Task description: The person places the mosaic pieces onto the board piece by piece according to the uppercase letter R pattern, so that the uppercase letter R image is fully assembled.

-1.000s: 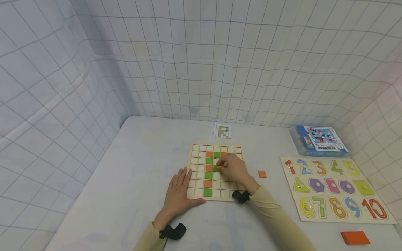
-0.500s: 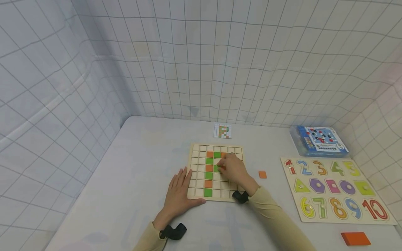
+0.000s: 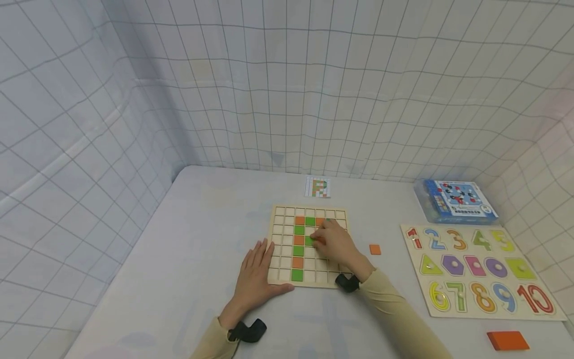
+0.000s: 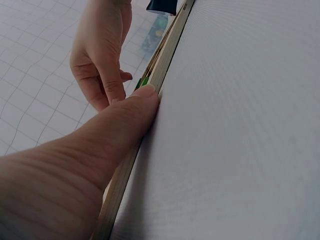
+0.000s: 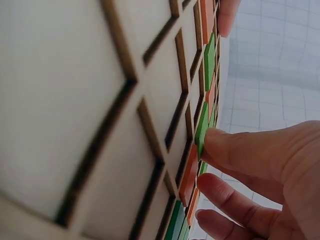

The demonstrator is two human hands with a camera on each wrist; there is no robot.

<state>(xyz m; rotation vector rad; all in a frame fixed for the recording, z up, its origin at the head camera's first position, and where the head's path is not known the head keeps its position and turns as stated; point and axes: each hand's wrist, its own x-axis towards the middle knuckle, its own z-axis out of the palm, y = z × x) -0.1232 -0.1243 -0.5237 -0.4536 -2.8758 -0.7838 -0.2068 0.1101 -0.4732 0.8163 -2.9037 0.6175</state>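
Observation:
A wooden grid board (image 3: 282, 283) lies on the table, with green and orange square tiles in some cells. My right hand (image 3: 335, 244) is over its middle, fingers curled. In the right wrist view, my right thumb is against the edge of a green tile (image 5: 201, 127) that looks slightly raised; my index fingertip is hidden behind the thumb. An orange tile (image 5: 189, 175) sits beside it, near another fingertip. My left hand (image 3: 254, 279) rests at the board's near left corner, fingers straight, the thumb along the front edge (image 4: 140, 100).
A patterned card (image 3: 317, 186) lies behind the board. One loose orange tile (image 3: 374, 249) is to its right. Farther right are a number-and-shape puzzle board (image 3: 484, 274), a blue-lidded box (image 3: 457, 200) and an orange block (image 3: 507, 341). Gridded curtains surround the table.
The orange tile glimpsed at my right fingertips half a second ago is now covered in the head view. My right wrist has shifted slightly to the right. My left hand stays still.

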